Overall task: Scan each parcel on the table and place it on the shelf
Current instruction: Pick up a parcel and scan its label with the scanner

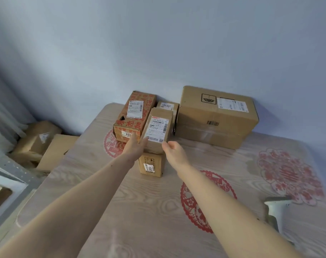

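A small brown parcel (pixel 157 127) with a white label lies on top of another brown parcel (pixel 152 166) near the middle of the table (pixel 140 211). My left hand (pixel 135 146) reaches its near left corner, fingers stretched out and touching the side. My right hand (pixel 174 150) is at its near right corner, fingers curled apart, fingertips at the edge. The parcel still rests on the lower one. A white hand-held scanner (pixel 277 211) lies on the table at the right.
A red-printed box (pixel 134 114), a small box (pixel 167 106) and a large brown box (pixel 216 118) stand at the back against the wall. Cardboard boxes (pixel 41 142) lie on the floor at the left, beside a grey metal frame (pixel 8 174).
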